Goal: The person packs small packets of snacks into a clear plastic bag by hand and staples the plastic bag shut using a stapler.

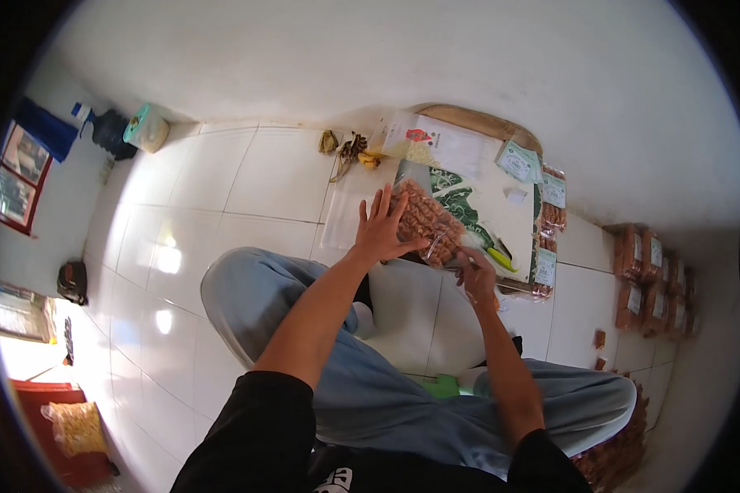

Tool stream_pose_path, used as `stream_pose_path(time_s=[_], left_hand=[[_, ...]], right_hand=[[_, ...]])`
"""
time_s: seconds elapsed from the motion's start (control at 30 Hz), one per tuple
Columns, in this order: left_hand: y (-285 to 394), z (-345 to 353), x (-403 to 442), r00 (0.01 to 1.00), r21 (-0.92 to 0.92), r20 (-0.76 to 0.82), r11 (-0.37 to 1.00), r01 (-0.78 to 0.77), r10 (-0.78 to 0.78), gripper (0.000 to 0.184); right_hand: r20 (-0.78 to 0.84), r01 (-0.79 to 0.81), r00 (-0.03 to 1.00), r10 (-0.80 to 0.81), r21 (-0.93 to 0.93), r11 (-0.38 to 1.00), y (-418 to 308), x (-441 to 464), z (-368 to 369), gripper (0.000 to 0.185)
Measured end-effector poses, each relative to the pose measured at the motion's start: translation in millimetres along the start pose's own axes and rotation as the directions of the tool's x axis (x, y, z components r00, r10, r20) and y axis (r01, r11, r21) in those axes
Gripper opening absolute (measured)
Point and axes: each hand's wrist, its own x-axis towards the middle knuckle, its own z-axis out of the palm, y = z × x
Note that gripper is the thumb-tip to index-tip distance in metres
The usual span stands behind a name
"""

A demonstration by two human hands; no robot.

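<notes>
A clear plastic bag of brown snacks [429,220] lies on a low table [514,205] with a green and white leaf-patterned surface. My left hand [380,228] rests on the bag's left side, its fingers spread. At the bag's lower right end, my right hand [475,278] is closed on the plastic edge. Just right of the bag are a yellow-green cutter [501,259] and a small white piece [515,195]. Printed labels [520,162] lie near the table's back right corner.
Packed snack bags [553,197] line the table's right side, and more bags [654,271] are stacked by the wall. Bananas [368,159] and peels lie on the tiled floor behind. A lidded tub [146,129] and a water jug [111,134] stand far left.
</notes>
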Motion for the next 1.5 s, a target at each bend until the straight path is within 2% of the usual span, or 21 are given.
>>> stream_pose_path(time_s=[0.03,0.13,0.2,0.27,0.37,0.43,0.57,0.63,0.73,0.97,1.07,1.13,1.17,1.23,1.37,1.5], left_hand=[[0,0,-1,1.000,-0.014,-0.007,1.000,0.011,-0.012,0.122],[-2,5,0,1.000,0.003,-0.024,1.000,0.002,-0.002,0.131],[-3,8,0,0.997,0.023,-0.076,1.000,-0.017,0.018,0.137],[-2,6,1,0.998,0.015,-0.063,1.000,-0.022,0.023,0.138],[-3,9,4,0.997,0.003,-0.068,0.999,-0.045,0.045,0.140],[-5,11,6,0.995,-0.013,-0.087,0.999,-0.051,0.050,0.140],[-8,9,9,0.992,-0.013,-0.104,0.997,-0.075,0.073,0.140],[-11,5,9,0.992,-0.035,-0.105,0.996,-0.080,0.076,0.140],[-13,3,8,0.993,-0.033,-0.077,0.995,-0.091,0.088,0.143],[-4,1,6,0.997,-0.008,-0.065,0.999,-0.040,0.039,0.143],[-4,3,8,0.999,-0.014,-0.046,1.000,-0.016,0.016,0.145],[-7,2,8,0.998,-0.019,-0.055,1.000,-0.022,0.021,0.145],[-8,2,7,0.998,-0.012,-0.050,0.999,-0.032,0.032,0.145],[-7,1,7,0.998,-0.008,-0.047,0.999,-0.045,0.044,0.145],[-8,1,7,0.998,-0.005,-0.059,0.999,-0.037,0.037,0.145],[-7,5,7,0.994,-0.016,-0.102,0.999,-0.046,0.044,0.144]], right_hand=[[-0.043,0.024,0.999,-0.021,0.071,0.997,-4,-1,4,0.023],[-0.051,-0.001,0.999,0.007,0.130,0.992,-4,2,7,0.026],[-0.050,-0.021,0.998,0.026,0.094,0.995,-1,2,7,0.028],[-0.053,-0.039,0.998,0.042,0.062,0.997,1,2,7,0.030],[0.019,-0.098,0.995,0.097,0.029,0.995,8,7,5,0.034],[0.130,-0.166,0.978,0.161,0.034,0.985,-1,8,5,0.037],[0.120,-0.160,0.978,0.168,-0.069,0.985,-17,3,10,0.033],[0.045,-0.030,0.998,0.034,-0.095,0.995,-22,0,13,0.028],[-0.002,-0.129,0.992,0.129,-0.140,0.982,-22,2,18,0.024],[-0.028,-0.192,0.981,0.190,-0.191,0.963,-21,15,20,0.024],[0.002,-0.117,0.993,0.118,-0.110,0.987,-20,10,16,0.028],[0.064,-0.195,0.979,0.196,-0.022,0.981,-26,8,15,0.029],[0.063,-0.194,0.979,0.195,-0.024,0.981,-27,7,14,0.029],[0.165,-0.206,0.963,0.212,-0.055,0.977,-27,5,9,0.032],[0.168,-0.216,0.960,0.226,-0.074,0.974,-29,10,12,0.034],[0.152,-0.225,0.955,0.255,-0.190,0.956,-27,18,13,0.033]])
